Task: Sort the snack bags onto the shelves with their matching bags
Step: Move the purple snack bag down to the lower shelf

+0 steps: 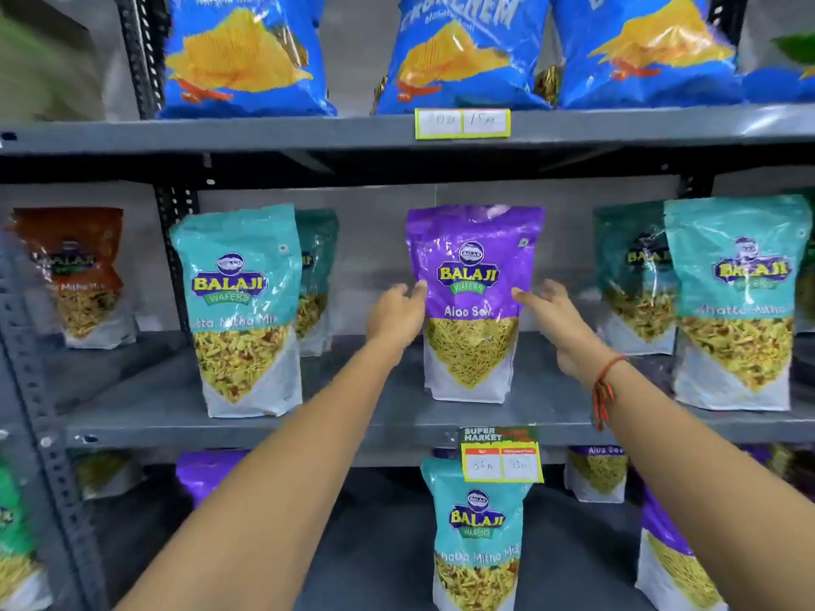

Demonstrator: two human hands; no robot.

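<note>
Purple bag (472, 302): reads "BALAJI WAFERS" and "Aloo Sev"; stands upright on the middle shelf (379, 416), central, yellow sev printed on its lower half.
Left hand (397, 313): just left of the purple bag, fingers spread, fingertips touching its left edge beside the logo; nothing gripped.
Right hand (551, 319): just right of the purple bag, fingers loose and spread, one fingertip at the bag's right edge; whether it touches cannot be told. A red thread band (604, 385) circles the wrist.
Teal bag, left (240, 310): left of the purple bag on the same shelf; "BALAJI WAFERS", partly readable "...tta Mitha Mix". A second teal bag stands behind it.
Teal bag, right (734, 302): right of the purple bag; "BALAJI", blurred "Khatta Mitha".
Brown bag (72, 275): far left of the purple bag; "BALAJI", "Mitha Mix".
Blue chip bags (463, 55): on the shelf above the purple bag; partial "CRUNCHEM".
Price tag (502, 454): on the shelf edge below the purple bag; "SUPER MARKET", handwritten figures unclear.
Lower teal bag (478, 535): below the purple bag; "BALAJI WAFERS", "Khatta Mitha Mix".
</note>
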